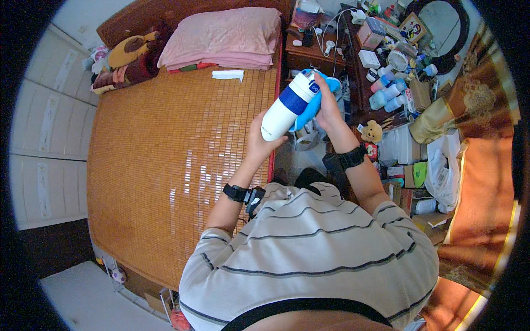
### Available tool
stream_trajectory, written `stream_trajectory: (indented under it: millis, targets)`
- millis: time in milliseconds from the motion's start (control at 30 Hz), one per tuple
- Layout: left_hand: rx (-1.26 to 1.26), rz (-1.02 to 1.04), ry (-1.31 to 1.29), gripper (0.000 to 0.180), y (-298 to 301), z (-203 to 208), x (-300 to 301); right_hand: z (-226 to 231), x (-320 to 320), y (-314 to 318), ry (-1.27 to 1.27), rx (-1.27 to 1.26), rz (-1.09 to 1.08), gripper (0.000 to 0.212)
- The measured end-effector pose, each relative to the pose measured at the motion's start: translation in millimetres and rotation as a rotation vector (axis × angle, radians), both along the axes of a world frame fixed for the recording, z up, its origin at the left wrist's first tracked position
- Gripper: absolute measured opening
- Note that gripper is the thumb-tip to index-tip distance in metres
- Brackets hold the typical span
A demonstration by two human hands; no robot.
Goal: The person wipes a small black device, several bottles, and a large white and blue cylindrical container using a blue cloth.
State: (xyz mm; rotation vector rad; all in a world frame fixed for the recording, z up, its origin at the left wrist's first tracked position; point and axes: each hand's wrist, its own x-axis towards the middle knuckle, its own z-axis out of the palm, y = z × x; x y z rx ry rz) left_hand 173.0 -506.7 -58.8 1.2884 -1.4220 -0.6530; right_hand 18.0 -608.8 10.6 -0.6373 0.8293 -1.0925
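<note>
A white insulated bottle (279, 117) with a dark blue band is held up in front of me, tilted with its lid toward the upper right. My left hand (259, 140) is closed round its lower end, thumb across the near side. Against the bottle's right side my right hand (327, 105) grips a bright blue cloth (310, 110), with the thumb up near the lid. The fingers of that hand are mostly hidden behind the cloth and bottle. Black straps circle both of my wrists.
Left of me lies a bed with a bamboo mat (160, 143), folded pink bedding (221, 38) and a white paper strip (228, 74). A small nightstand (309, 52) stands ahead. To the right, a crowded dresser holds bottles (381, 98), boxes and a round mirror (436, 27). Orange curtains (486, 193) hang beyond.
</note>
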Motion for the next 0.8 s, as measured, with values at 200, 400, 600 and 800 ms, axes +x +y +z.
stream_trajectory:
  millis: [200, 400, 600, 800]
  targets:
    - [-0.031, 0.123, -0.172, 0.071, -1, 15, 1, 6, 3, -5, -0.108, -0.011, 0.042, 0.033]
    - [-0.118, 0.193, -0.263, 0.07, -8, 27, -1, 28, -1, -7, -0.178, -0.027, 0.092, 0.035]
    - [-0.245, 0.251, -0.331, 0.072, -22, 41, -5, 26, -23, -21, -0.292, -0.101, 0.168, 0.041]
    - [-0.209, 0.202, -0.318, 0.075, -30, 54, -17, 39, -42, -9, -0.339, -0.249, 0.255, 0.046]
